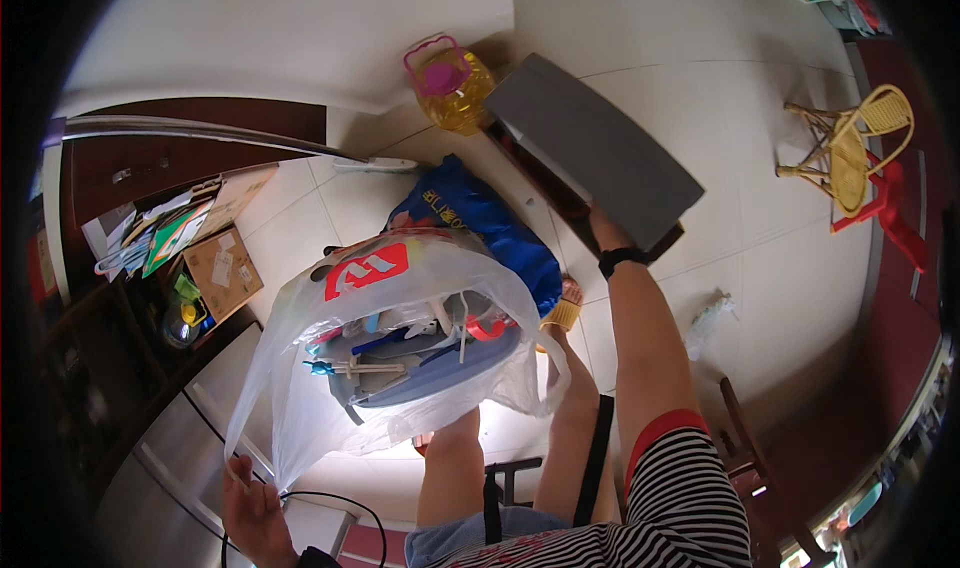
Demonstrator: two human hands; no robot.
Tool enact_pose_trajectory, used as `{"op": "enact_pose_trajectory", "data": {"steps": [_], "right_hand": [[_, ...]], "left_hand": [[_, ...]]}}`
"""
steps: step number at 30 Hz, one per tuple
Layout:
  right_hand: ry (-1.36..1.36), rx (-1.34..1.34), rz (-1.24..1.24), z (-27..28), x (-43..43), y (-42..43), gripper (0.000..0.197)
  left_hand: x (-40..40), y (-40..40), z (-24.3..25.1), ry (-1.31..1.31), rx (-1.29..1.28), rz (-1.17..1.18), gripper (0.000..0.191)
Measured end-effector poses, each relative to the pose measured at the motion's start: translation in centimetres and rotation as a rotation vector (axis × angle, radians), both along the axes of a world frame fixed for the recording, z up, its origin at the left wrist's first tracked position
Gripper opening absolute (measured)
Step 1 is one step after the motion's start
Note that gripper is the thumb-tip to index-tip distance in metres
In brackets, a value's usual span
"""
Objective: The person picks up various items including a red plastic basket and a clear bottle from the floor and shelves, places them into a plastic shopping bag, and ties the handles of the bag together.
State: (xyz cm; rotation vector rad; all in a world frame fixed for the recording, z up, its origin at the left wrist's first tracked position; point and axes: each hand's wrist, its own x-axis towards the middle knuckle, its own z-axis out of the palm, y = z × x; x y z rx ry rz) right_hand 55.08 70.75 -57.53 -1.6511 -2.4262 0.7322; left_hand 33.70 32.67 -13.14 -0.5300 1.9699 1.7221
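At the lower left, my left hand (255,509) grips one handle of a white translucent plastic bag (300,410) and draws it out taut. The bag's mouth gapes, showing a grey-blue container (450,369) with small loose items around it, among them a red ring-shaped piece (487,328), a blue pen-like stick (386,340) and a light-blue-tipped item (321,367). My right hand (609,232), with a dark band at the wrist, holds a flat grey-faced box or drawer (592,140) with dark brown sides, tilted above the floor. My right fingers are partly hidden by it.
Behind the bag lies a blue printed sack (487,230). A jug of yellow oil (454,91) stands by the wall. Cartons with papers (225,268) are at left; a small wicker chair (847,159), red stool (896,208) and crumpled plastic bag (709,324) are at right.
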Motion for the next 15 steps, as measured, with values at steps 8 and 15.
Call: {"op": "enact_pose_trajectory", "data": {"steps": [8,15], "right_hand": [[-0.228,-0.262,0.040,-5.0,0.2,1.7,0.034],[-0.095,-0.332,0.076,4.2,0.7,-2.1,0.049]], "left_hand": [[0.0,-0.1,-0.6,-0.005,0.048,0.035,0.034],[0.6,0.9,-1.0,0.020,0.057,0.066,0.037]]}}
